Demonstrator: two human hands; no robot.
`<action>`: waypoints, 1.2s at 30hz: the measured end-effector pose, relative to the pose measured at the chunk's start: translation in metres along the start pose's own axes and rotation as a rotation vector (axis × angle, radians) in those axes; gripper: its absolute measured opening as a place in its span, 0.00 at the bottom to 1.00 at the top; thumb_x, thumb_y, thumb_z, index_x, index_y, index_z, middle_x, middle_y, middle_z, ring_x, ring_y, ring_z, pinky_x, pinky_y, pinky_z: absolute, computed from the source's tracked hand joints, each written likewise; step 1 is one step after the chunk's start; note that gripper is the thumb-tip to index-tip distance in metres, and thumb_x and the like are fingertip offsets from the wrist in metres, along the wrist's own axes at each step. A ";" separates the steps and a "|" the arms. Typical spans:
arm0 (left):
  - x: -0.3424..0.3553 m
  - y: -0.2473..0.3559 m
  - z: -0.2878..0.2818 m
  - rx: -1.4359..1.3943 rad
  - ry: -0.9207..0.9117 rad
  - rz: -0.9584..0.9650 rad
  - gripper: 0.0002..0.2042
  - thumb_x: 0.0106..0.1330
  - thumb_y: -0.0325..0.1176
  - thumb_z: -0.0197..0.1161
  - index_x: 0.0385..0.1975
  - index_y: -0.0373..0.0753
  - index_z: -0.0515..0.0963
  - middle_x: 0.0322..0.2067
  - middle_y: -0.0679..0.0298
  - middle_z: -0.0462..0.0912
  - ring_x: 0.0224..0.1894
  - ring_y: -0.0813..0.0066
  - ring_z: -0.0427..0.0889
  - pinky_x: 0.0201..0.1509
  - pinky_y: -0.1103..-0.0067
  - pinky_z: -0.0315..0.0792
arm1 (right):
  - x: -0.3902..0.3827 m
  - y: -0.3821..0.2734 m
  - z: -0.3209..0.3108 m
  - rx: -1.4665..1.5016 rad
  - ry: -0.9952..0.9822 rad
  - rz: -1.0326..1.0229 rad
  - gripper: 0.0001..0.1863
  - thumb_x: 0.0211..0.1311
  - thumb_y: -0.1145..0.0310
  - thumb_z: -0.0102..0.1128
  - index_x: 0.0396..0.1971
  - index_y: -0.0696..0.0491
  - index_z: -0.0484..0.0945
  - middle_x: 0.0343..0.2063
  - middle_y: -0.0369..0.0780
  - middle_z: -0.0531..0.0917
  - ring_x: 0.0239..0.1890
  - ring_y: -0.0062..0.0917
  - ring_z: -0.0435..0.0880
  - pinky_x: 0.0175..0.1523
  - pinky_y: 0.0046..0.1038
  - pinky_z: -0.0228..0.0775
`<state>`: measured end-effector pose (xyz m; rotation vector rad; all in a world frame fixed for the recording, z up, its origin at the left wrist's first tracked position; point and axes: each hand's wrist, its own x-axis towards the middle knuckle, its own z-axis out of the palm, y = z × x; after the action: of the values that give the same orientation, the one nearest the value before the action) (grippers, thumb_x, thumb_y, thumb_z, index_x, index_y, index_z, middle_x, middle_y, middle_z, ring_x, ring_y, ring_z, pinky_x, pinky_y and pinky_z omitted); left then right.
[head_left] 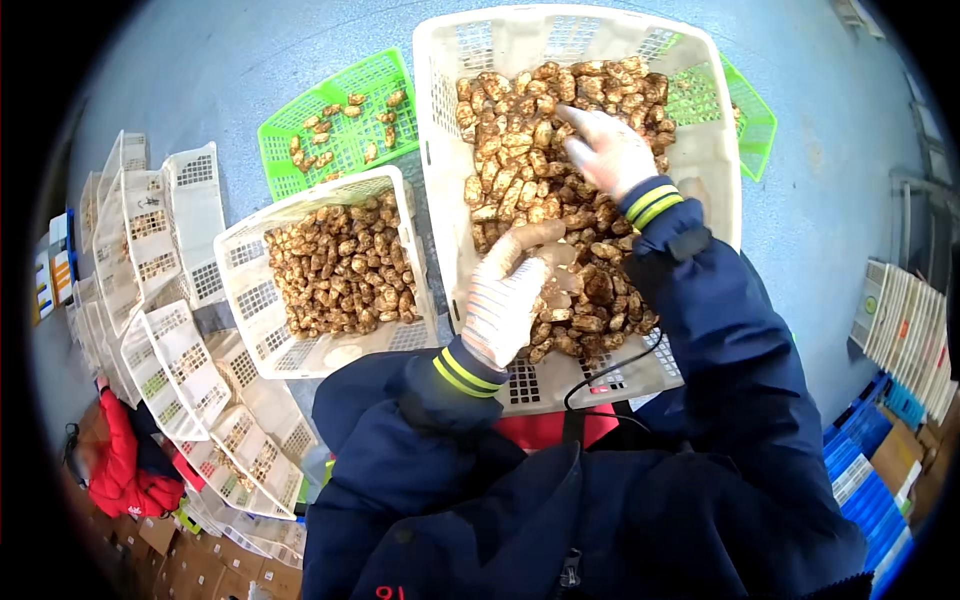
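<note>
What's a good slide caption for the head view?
Left hand and right hand, both gloved, over brown tubers in a white crate.

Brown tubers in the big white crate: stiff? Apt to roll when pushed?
The brown tubers look firm, so likely stiff: their stubby shapes sit heaped without sagging. Rounded sides suggest a loose one may roll, though close packing in the big white crate might check that.

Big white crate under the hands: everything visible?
The large crate is white, apparently plastic, rectangular, open-topped, with perforated walls and a broad rim. It sits upright before the person, holding a heap of brown, knobbly, tuber-like pieces hiding most of its floor. A black cord crosses its near wall. The left hand and right hand are at the heap.
</note>
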<state>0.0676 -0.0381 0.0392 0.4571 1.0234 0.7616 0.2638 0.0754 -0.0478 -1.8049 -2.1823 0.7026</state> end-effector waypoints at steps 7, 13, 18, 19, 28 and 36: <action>0.003 -0.003 -0.001 -0.007 0.042 -0.073 0.10 0.68 0.31 0.55 0.46 0.37 0.75 0.31 0.65 0.79 0.31 0.78 0.80 0.31 0.81 0.77 | 0.029 -0.033 0.035 -0.318 -0.108 0.133 0.20 0.58 0.56 0.56 0.49 0.48 0.72 0.45 0.44 0.75 0.51 0.36 0.75 0.54 0.38 0.67; 0.005 -0.009 -0.006 0.031 0.054 0.028 0.10 0.67 0.31 0.56 0.44 0.35 0.76 0.33 0.65 0.80 0.31 0.81 0.79 0.32 0.83 0.76 | 0.007 0.002 0.032 0.010 -0.010 0.069 0.14 0.55 0.66 0.59 0.40 0.55 0.73 0.38 0.47 0.78 0.43 0.40 0.78 0.48 0.36 0.69; 0.008 -0.016 -0.008 0.175 0.098 0.177 0.09 0.67 0.31 0.56 0.44 0.35 0.76 0.33 0.67 0.80 0.33 0.83 0.77 0.34 0.85 0.74 | -0.025 0.008 0.024 1.152 0.093 0.395 0.10 0.58 0.77 0.53 0.40 0.57 0.77 0.32 0.40 0.83 0.34 0.23 0.80 0.38 0.23 0.72; 0.004 -0.007 -0.004 0.130 0.101 0.141 0.09 0.67 0.31 0.56 0.44 0.35 0.76 0.33 0.67 0.80 0.33 0.83 0.76 0.34 0.85 0.73 | -0.027 0.006 0.021 1.007 0.061 0.405 0.11 0.58 0.78 0.52 0.42 0.58 0.77 0.35 0.41 0.83 0.33 0.21 0.80 0.36 0.20 0.72; 0.003 -0.011 -0.005 0.258 0.136 0.146 0.10 0.67 0.29 0.54 0.45 0.33 0.77 0.39 0.64 0.81 0.40 0.79 0.78 0.47 0.83 0.71 | -0.031 -0.041 0.010 -0.356 -0.280 0.050 0.26 0.54 0.55 0.60 0.54 0.48 0.72 0.44 0.48 0.75 0.49 0.40 0.74 0.54 0.39 0.67; 0.003 -0.004 0.001 0.130 0.078 0.094 0.09 0.69 0.30 0.54 0.44 0.36 0.75 0.32 0.67 0.78 0.31 0.80 0.77 0.31 0.83 0.76 | -0.031 0.051 0.026 0.752 -0.079 0.293 0.25 0.59 0.48 0.59 0.40 0.58 0.79 0.28 0.41 0.82 0.30 0.29 0.82 0.36 0.29 0.73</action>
<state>0.0706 -0.0383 0.0346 0.5941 1.1348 0.8043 0.3024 0.0460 -0.0910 -1.6772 -1.3842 1.4353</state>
